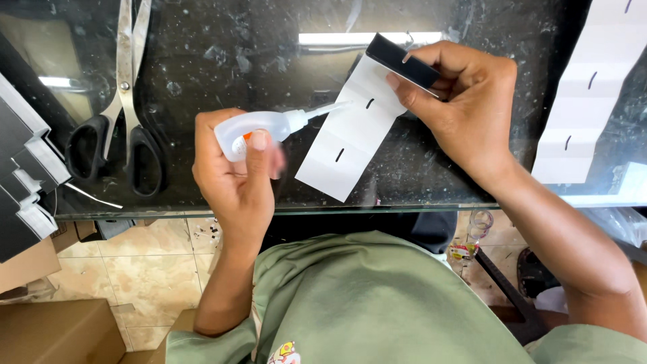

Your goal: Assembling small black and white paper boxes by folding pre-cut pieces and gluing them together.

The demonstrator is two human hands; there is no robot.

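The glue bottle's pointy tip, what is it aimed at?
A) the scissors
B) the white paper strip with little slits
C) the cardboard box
B: the left hand holds the glue bottle with its nozzle reaching the white paper strip, which the right hand holds up.

You wear a sage-green shirt (pixel 377 303) with short sleeves; near its bottom hem sits a small colourful print (pixel 286 352). Both forearms are bare.

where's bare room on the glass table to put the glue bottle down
Bare glass table lies between the scissors and the white strip, above the glue bottle. The left edge is crowded with stacked pieces; another white strip fills the right.
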